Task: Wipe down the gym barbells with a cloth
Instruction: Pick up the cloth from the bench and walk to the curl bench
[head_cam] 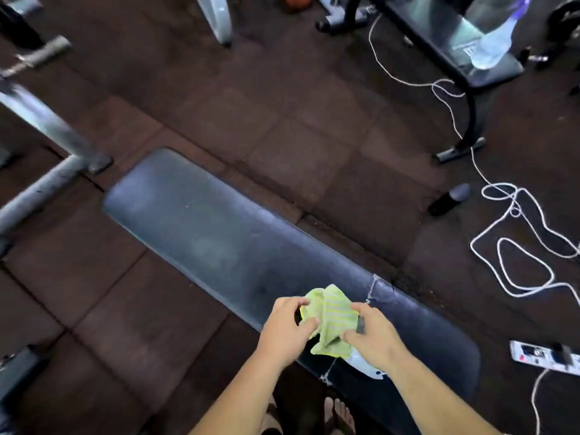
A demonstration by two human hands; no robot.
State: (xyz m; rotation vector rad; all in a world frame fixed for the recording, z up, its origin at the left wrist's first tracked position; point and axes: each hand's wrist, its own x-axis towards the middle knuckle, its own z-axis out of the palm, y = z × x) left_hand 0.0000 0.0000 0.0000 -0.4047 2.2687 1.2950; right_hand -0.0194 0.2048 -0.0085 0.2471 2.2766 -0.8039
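At lower centre I see the left hand [287,329] and right hand [372,335] pinching the green cloth [331,321] with curled fingers above the bench [219,240], apparently bunching it for wiping.

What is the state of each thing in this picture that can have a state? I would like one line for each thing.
green striped cloth: crumpled, held over the bench pad by both hands.
left hand: pinches the cloth's left edge.
right hand: grips the cloth's right side.
bench pad: flat; its cover looks torn near the cloth.
white cord: loose and tangled on the floor.
power strip: on the floor, with a plug in it.
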